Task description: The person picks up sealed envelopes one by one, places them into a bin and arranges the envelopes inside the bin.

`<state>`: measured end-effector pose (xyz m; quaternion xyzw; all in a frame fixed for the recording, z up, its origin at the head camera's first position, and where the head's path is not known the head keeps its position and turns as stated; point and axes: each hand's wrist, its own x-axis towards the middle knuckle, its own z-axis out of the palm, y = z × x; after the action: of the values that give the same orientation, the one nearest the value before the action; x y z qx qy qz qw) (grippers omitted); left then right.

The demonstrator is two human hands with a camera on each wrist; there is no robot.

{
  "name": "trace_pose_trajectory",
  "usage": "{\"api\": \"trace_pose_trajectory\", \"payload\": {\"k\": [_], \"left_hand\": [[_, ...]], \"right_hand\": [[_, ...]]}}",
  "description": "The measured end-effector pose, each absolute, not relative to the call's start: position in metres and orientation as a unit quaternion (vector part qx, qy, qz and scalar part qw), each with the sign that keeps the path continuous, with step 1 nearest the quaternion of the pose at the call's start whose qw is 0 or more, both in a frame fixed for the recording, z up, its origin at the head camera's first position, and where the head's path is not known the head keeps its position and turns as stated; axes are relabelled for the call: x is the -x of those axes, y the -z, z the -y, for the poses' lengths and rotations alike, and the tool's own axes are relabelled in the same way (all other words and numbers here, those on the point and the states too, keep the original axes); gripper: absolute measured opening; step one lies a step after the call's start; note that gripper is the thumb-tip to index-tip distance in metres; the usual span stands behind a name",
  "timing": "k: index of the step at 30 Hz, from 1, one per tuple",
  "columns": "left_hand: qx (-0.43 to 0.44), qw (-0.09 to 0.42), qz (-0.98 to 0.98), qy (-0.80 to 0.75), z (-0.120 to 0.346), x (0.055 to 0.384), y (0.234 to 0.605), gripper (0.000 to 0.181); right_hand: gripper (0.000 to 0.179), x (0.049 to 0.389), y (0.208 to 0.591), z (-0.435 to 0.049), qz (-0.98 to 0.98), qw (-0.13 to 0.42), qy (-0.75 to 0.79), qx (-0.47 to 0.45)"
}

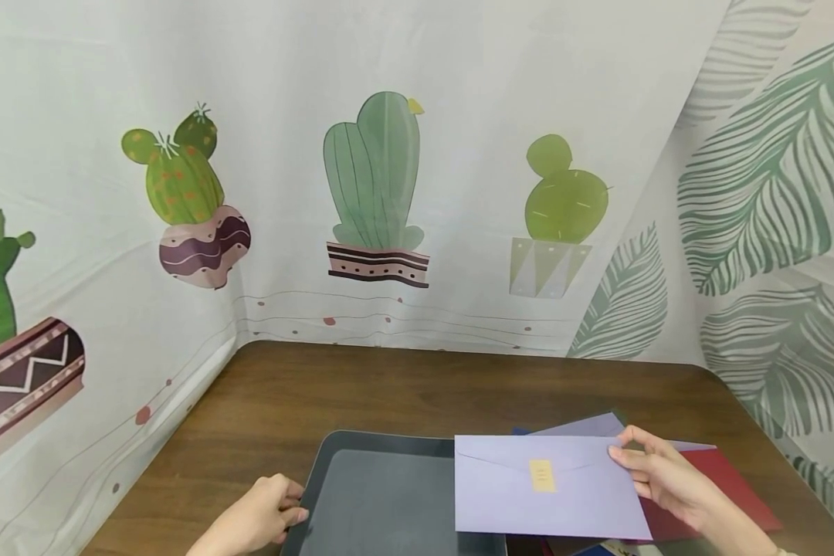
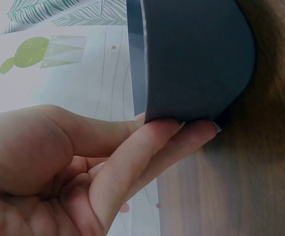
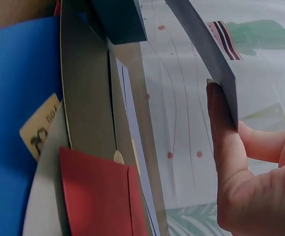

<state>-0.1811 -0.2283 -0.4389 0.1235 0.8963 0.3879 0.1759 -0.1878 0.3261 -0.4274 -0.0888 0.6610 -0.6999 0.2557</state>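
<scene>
My right hand (image 1: 667,477) pinches a lavender envelope (image 1: 500,494) by its right end, thumb on the near face. The envelope bears a small yellow label and hangs over the right part of a dark grey tray (image 1: 375,494). In the right wrist view the envelope (image 3: 209,54) shows nearly edge-on between thumb and fingers. My left hand (image 1: 267,510) grips the tray's left rim. The left wrist view shows its thumb inside the rim and two fingertips against the outer wall (image 2: 196,59).
Right of the tray lies a loose pile of envelopes: a red one (image 1: 730,486), another lavender one (image 1: 584,425), and blue (image 3: 24,88) and olive-brown (image 3: 86,73) ones. The brown wooden table (image 1: 264,409) meets a white curtain (image 1: 278,154) printed with cacti and leaves.
</scene>
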Motion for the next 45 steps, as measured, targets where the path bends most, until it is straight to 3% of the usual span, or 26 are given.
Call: {"api": "trace_pose_trajectory", "payload": {"k": [13, 26, 45], "left_hand": [[-0.112, 0.179, -0.896, -0.391, 0.228, 0.179, 0.439, 0.038], [-0.130, 0.166, -0.899, -0.383, 0.229, 0.179, 0.441, 0.032], [-0.103, 0.176, -0.901, -0.384, 0.228, 0.178, 0.439, 0.040]], "right_hand": [[0.019, 0.183, 0.427, -0.292, -0.614, 0.275, 0.731, 0.114], [0.015, 0.182, 0.425, -0.267, -0.599, 0.282, 0.743, 0.093], [0.014, 0.187, 0.431, -0.227, -0.592, 0.272, 0.753, 0.089]]}}
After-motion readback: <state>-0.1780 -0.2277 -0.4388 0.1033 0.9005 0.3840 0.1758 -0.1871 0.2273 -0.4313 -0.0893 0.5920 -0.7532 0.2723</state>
